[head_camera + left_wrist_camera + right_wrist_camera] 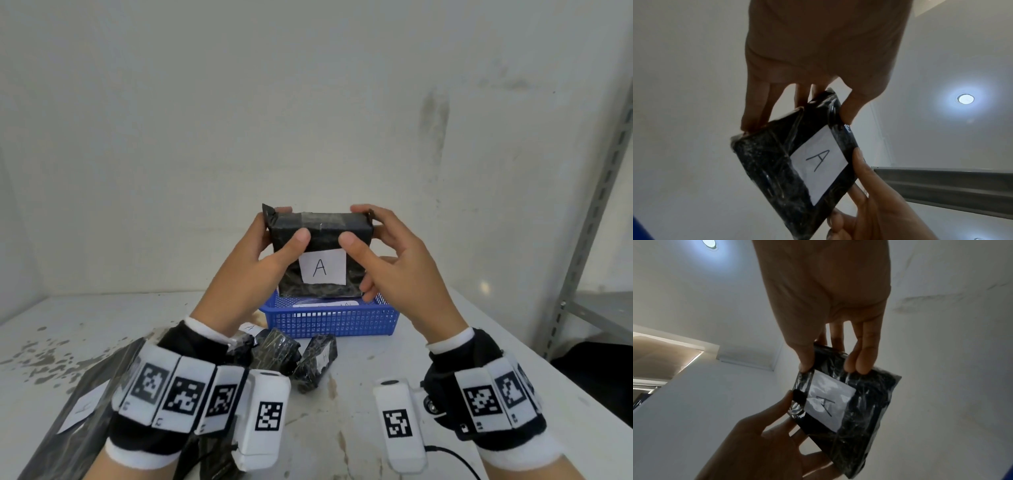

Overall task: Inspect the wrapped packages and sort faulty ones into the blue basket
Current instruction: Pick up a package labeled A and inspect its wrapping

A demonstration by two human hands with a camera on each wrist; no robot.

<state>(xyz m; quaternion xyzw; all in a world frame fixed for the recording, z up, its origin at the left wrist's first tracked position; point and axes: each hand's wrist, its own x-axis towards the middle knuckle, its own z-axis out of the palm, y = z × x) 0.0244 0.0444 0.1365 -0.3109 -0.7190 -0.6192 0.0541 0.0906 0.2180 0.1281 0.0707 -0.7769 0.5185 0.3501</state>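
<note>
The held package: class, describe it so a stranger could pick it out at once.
Start at the blue basket on the white table. Above it, the left hand and right hand grip a black wrapped package. Unlike the black packages lying on the table, it is raised, its white label marked A facing the camera.

Open air on all sides of the package [320, 255], pinched up off the table [445, 370] between left hand [255, 270] and right hand [394, 270], with bare wall [308, 102] behind. Directly below and just behind, the blue basket [330, 318], top open, with a white-labelled item [325, 304] already lying inside. Near side of the basket crowded by loose packages [291, 356] and, at the left edge, a flat dark bag [82, 411]; bare tabletop to the right, a shelf post [596, 212] at the far right edge.
</note>
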